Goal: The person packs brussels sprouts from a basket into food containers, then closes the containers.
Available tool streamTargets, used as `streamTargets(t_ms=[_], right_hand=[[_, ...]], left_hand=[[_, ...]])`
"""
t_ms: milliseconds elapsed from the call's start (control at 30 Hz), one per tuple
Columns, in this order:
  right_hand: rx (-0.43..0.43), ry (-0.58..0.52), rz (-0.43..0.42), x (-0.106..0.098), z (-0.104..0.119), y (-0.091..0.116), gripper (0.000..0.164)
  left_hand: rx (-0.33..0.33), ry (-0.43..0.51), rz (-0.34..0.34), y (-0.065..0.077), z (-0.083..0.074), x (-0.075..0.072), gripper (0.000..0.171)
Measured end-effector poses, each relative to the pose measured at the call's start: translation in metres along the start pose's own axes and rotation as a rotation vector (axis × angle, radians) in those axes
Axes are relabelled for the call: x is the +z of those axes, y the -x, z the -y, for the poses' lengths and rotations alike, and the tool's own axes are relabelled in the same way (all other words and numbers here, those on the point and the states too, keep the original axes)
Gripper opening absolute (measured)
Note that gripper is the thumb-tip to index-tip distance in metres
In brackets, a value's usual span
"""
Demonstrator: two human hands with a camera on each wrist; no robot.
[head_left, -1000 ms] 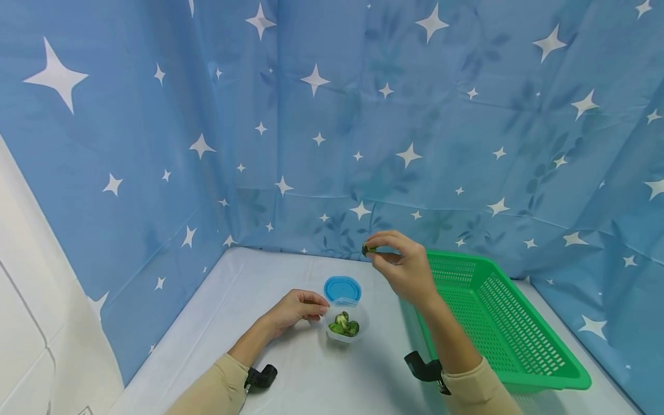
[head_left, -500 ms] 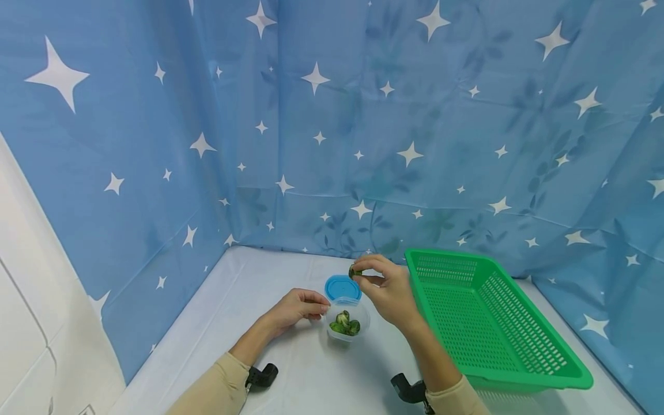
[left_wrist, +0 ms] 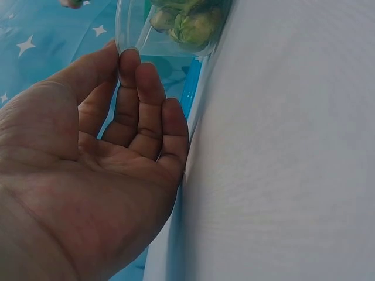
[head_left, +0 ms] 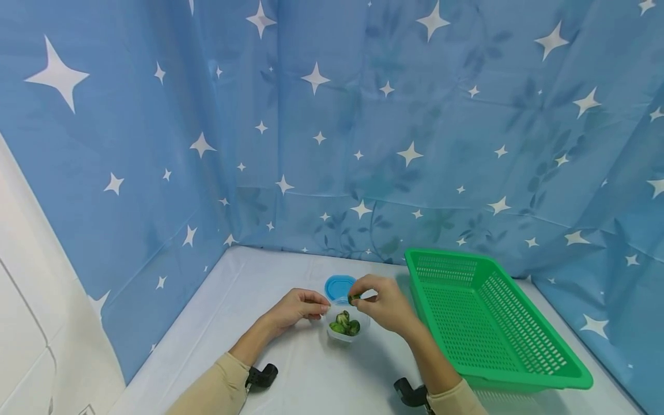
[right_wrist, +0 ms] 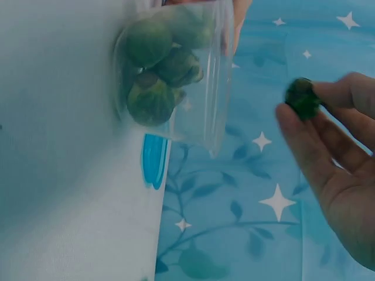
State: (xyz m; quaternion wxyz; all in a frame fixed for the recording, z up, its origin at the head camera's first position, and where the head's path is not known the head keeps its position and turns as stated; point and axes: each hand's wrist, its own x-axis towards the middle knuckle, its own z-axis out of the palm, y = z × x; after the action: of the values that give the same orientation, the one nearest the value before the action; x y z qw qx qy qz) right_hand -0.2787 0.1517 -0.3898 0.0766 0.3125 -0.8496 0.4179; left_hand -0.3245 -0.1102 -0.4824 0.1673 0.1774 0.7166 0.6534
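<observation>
A small clear plastic container (head_left: 365,324) stands on the white table with several Brussels sprouts (right_wrist: 150,99) inside. Its rim is pinched on the left side by my left hand (head_left: 294,307), thumb against fingertips; the left wrist view shows the same hand (left_wrist: 111,152) at the container's edge. Above the container, my right hand (head_left: 386,302) pinches one more Brussels sprout (right_wrist: 302,98) between thumb and fingers. The sprout is apart from the container and partly covered by the fingertips in the head view. Just behind the container lies a round blue lid (head_left: 338,286).
A large green slotted basket (head_left: 479,374) stands to the right of my right forearm. A blue curtain with white stars (head_left: 363,144) hangs behind the white table (head_left: 290,374) and along its sides.
My right hand has come left and down with the Brussels sprout, from beside the basket's far corner to above the container. My left hand stays at the rim.
</observation>
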Motion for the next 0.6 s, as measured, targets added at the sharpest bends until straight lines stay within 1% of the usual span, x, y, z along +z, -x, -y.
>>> streamTargets(t_ms=[167,300,467,600], right_hand=[[0.039,0.092,0.164,0.0014,-0.0028,0.001,0.011],[0.063,0.114,0.259,0.0025,-0.0046,0.0012,0.012],[0.078,0.094,0.335,0.0033,-0.0053,0.0009,0.011],[0.082,0.111,0.352,0.005,-0.0076,0.0011,0.011]], left_hand=[[0.008,0.006,-0.004,0.0006,0.0003,0.0001,0.035],[0.009,0.005,-0.005,0.0006,-0.0009,0.0007,0.035],[0.013,-0.001,-0.009,0.0006,-0.001,0.0012,0.035],[0.002,0.001,-0.013,0.0007,-0.0005,0.001,0.035]])
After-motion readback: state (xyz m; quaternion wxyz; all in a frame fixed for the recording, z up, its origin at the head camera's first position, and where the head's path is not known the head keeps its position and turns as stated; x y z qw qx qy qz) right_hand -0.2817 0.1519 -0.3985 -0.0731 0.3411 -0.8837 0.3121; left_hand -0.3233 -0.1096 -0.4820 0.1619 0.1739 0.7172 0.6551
